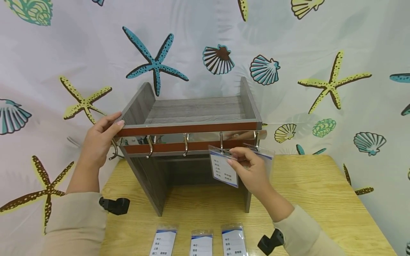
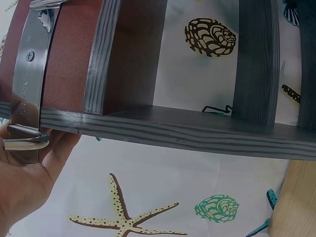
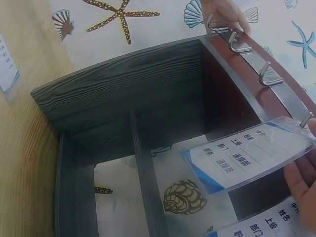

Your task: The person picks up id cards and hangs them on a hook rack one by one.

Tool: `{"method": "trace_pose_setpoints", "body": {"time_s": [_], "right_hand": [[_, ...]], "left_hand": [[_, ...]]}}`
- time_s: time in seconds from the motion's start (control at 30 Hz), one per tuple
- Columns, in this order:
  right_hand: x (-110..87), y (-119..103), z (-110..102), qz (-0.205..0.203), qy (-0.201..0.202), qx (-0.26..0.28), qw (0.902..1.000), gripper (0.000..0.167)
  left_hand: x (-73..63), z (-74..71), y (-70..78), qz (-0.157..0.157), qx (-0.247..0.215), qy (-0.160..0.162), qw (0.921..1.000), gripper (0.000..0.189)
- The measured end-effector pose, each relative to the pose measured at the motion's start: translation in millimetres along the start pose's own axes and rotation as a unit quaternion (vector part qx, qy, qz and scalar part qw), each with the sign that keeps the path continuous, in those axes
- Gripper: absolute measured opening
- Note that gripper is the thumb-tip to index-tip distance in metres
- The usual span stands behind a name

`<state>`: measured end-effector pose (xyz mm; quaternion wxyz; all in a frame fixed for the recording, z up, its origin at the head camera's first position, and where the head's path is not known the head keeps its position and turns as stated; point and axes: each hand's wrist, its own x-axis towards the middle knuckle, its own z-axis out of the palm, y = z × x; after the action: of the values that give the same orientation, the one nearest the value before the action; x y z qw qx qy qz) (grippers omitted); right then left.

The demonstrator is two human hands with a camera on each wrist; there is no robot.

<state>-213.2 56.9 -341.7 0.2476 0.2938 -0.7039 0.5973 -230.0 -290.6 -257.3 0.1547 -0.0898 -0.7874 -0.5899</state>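
At the upper left front corner of a grey wooden shelf (image 1: 141, 170), my left hand (image 1: 96, 140) grips the edge, thumb over the front; in the left wrist view some of its fingers are hidden behind the panel. My right hand (image 1: 253, 170) pinches a clear-sleeved badge card (image 1: 222, 170) by its upper edge. The card's top overlaps a metal hook (image 1: 221, 140) in the head view, and in the right wrist view it lies right by a hook tip (image 3: 306, 119). Behind the right hand hangs another badge card (image 1: 268, 161), at the rightmost hook (image 1: 257, 138).
Several hooks line a metal strip (image 1: 205, 137) on the red-brown front board. Three more badge cards (image 1: 164, 241) lie in a row on the wooden table (image 1: 298, 199), in front of the shelf. A cloth printed with starfish and shells (image 1: 198, 21) covers the wall behind.
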Motion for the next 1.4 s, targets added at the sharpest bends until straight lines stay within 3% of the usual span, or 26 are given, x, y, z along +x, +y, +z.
{"method": "trace_pose_setpoints", "body": {"time_s": [0.67,1.1,1.4], "right_hand": [[-24.1,4,-13,0.021,0.023,-0.006,0.9995,0.021],[-49.7,19,-12,0.092,0.017,-0.015,0.9955,0.018],[-73.9,42,-9,0.191,-0.011,-0.025,0.9811,0.020]], "left_hand": [[0.4,0.6,0.2,-0.008,0.030,0.005,0.9995,0.051],[-1.1,0.6,-1.1,-0.005,0.021,0.006,0.9998,0.051],[-0.4,-0.1,-2.1,-0.006,0.014,0.002,0.9999,0.050]]}}
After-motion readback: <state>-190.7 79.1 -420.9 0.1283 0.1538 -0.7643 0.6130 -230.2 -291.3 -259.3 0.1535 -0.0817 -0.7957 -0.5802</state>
